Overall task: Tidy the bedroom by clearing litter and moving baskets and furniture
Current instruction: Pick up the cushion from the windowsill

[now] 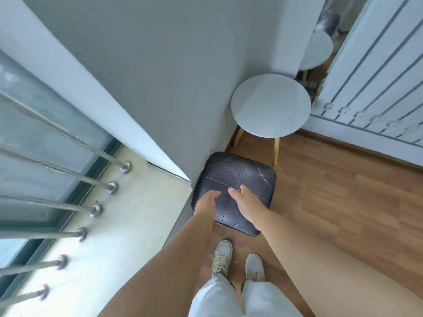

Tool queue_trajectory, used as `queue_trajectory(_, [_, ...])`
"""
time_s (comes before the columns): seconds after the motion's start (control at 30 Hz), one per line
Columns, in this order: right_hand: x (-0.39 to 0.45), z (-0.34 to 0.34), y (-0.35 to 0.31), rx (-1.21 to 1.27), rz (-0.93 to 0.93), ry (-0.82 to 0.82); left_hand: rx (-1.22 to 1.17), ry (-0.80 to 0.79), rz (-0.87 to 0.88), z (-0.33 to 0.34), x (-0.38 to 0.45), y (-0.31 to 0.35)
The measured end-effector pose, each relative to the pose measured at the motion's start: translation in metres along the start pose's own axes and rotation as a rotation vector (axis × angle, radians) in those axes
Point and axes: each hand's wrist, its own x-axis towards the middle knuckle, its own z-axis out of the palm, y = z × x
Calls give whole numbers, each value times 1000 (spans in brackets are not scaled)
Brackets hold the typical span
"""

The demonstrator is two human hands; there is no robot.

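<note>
A dark grey leather square stool stands on the wooden floor against the grey wall, directly in front of my feet. Both of my arms reach down over its seat. My left hand hovers over the seat's near left part with fingers relaxed and empty. My right hand is just to the right of it, over the seat's middle, fingers loosely extended and holding nothing. Whether either hand touches the leather cannot be told.
A round white side table on yellow legs stands just beyond the stool in the corner. A white slatted door is at right, a mirror strip beside it. A window sill with metal bars lies at left. Wooden floor stretches right.
</note>
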Motion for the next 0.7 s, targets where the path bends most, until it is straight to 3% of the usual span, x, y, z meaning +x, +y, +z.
queue_trajectory(0.17, [-39, 31, -33, -151, -82, -79, -295, 67, -5, -55, -53, -16])
queue_trajectory(0.4, [-84, 97, -75, -298, -266, -149, -458, 218, 44, -138, -101, -45])
queue_trajectory(0.7, [-147, 217, -76, -376, -306, -205, -521, 206, 51, -255, -162, -157])
